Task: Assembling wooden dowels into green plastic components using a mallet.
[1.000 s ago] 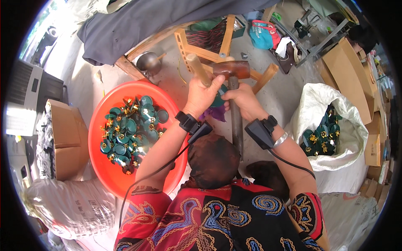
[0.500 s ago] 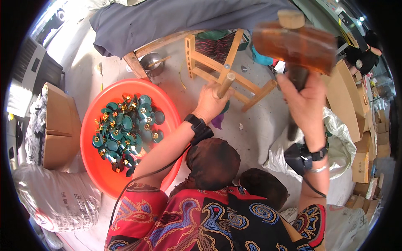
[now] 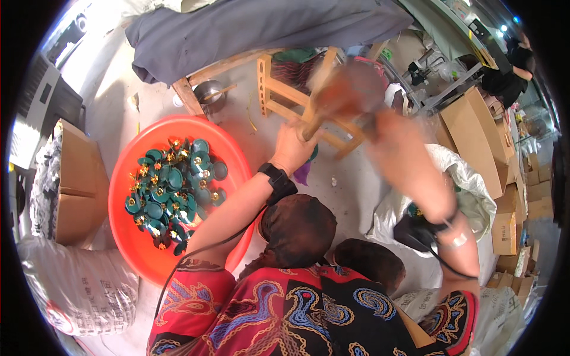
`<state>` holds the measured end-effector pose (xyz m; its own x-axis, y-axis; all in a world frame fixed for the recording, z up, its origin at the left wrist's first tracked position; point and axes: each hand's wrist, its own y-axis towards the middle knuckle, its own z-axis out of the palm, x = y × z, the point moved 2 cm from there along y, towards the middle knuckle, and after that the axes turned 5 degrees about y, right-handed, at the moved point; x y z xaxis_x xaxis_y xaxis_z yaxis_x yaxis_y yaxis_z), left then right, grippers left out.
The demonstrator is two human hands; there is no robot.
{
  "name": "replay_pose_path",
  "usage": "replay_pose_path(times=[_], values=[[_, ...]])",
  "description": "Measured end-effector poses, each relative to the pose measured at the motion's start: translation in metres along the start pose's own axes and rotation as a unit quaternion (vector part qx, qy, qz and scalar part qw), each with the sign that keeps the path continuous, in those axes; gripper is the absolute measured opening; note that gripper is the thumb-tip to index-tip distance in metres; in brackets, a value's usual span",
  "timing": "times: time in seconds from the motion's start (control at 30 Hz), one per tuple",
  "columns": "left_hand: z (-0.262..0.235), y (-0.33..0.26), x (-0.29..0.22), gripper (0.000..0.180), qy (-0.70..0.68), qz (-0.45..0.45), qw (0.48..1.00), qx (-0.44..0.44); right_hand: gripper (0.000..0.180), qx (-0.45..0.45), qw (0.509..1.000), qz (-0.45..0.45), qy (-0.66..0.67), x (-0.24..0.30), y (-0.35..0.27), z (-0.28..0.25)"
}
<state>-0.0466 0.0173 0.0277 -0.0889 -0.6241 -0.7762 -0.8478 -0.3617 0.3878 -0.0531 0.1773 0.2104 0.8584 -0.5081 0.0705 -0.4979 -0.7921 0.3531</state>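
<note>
My left hand is closed around an upright wooden rod, whose top sticks out above the fist. In my right hand, smeared by motion, is a brown mallet with a blurred head close to the rod's top. Whether the two touch, I cannot tell. Behind the left hand stands a light wooden frame, partly hidden by the mallet. Beside my left forearm, an orange-red basin holds many round dark green pieces with gold-coloured metal parts. What lies under the rod's lower end is hidden.
A metal pot sits beyond the basin, near a cloth-covered wooden bench. Cardboard boxes and an open white sack stand at right. At left are another box and a stuffed sack. A person is far right.
The mallet has swung down and left with my right hand, from raised at the upper right to near the rod. My left hand has kept its grip on the rod.
</note>
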Motion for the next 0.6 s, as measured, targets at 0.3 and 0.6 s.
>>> replay_pose_path(times=[0.3, 0.6], values=[[-0.012, -0.003, 0.03, 0.033, -0.298, -0.181, 0.936, 0.046, 0.045, -0.007, 0.854, 0.292, 0.429, -0.022, -0.029, 0.042], [-0.035, 0.018, -0.035, 0.039, -0.568, -0.114, 0.812, 0.072, 0.028, -0.061, 0.606, 0.376, 0.698, -0.027, -0.05, 0.107]])
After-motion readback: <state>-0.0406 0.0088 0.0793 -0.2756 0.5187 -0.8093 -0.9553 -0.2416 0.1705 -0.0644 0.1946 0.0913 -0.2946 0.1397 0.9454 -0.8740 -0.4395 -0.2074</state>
